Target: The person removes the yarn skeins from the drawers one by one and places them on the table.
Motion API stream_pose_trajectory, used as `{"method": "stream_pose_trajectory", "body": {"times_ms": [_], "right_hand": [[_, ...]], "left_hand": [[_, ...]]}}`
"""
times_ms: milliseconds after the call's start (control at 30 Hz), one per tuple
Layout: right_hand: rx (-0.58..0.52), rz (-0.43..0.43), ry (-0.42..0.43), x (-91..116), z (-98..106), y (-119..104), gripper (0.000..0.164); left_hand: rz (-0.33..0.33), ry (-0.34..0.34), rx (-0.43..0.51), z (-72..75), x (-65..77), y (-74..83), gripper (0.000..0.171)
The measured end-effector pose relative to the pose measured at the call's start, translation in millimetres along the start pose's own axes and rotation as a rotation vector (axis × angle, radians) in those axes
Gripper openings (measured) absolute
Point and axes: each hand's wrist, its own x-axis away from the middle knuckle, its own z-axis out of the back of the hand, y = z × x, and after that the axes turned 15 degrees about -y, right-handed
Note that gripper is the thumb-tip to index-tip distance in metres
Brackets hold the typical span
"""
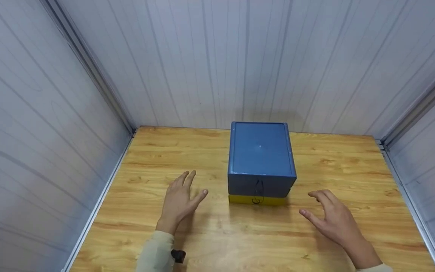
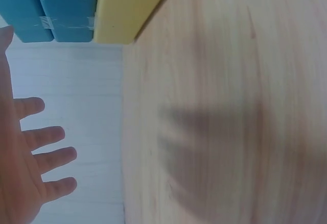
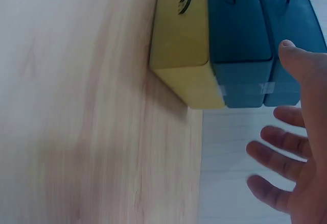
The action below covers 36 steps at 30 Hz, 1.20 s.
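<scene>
A stack of box-like drawers stands on the wooden table, its blue top (image 1: 261, 149) facing up. The lowest box is yellow (image 1: 270, 200), with two blue boxes (image 3: 240, 25) above it, and clear tape (image 3: 245, 90) runs across their side. Dark loops like pulls (image 3: 185, 3) hang on the fronts. My left hand (image 1: 179, 202) hovers to the left of the stack, fingers spread and touching nothing. On the other side, my right hand (image 1: 334, 219) is held apart from the boxes with fingers relaxed and thumb out.
Pale panel walls (image 1: 217, 64) enclose the wooden table (image 1: 157, 151) at the back and both sides, with metal edging in the corners. A small black object (image 1: 178, 256) sits at my left sleeve.
</scene>
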Motion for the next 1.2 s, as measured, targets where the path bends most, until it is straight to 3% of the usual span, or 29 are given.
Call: {"method": "stream_pose_trajectory", "body": {"times_ms": [200, 400, 633, 1000, 1200], "right_hand": [[-0.083, 0.053, 0.003, 0, -2, -10, 0.042], [-0.155, 0.029, 0.030, -3, -3, -19, 0.038], [-0.260, 0.026, 0.007, -6, -3, -30, 0.034], [-0.384, 0.006, -0.050, -15, -11, -53, 0.025], [-0.451, 0.024, -0.045, -20, -17, -65, 0.024]], "left_hand": [[-0.011, 0.032, 0.063, 0.6, 0.6, 6.8, 0.076], [-0.040, 0.058, 0.151, -3.0, -1.5, 12.0, 0.070], [-0.040, 0.066, 0.239, -8.2, -6.2, 21.5, 0.065], [-0.106, 0.128, 0.352, -4.7, -11.6, 32.9, 0.053], [-0.168, 0.106, 0.487, -4.7, -17.5, 41.0, 0.049]]}}
